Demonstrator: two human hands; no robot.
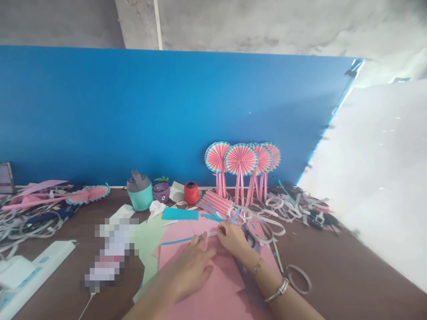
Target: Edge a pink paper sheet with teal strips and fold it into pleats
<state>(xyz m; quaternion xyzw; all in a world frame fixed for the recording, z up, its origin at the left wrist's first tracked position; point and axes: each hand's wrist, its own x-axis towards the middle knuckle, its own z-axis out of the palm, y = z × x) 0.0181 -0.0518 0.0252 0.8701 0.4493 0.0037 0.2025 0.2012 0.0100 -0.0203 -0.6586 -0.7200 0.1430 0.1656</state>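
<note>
A stack of pink paper sheets [213, 289] lies on the brown table in front of me. My left hand [190, 266] rests flat on the pink paper, fingers stretched forward beside a thin blue strip [176, 241]. My right hand [233, 238], with bracelets at the wrist, is curled at the sheet's far edge, its fingertips pinching a thin pale strip there. Just beyond it lies a bundle of folded pink pleated paper [216, 202] with blue strips.
Several finished pink-and-blue paper fans [240, 162] lean on the blue wall [133, 111]. A teal cup [140, 193], purple pot [162, 191], red thread spool [191, 193], teal paper [180, 214], white tape rings [298, 278], paper scraps and a white device [30, 273] are spread around.
</note>
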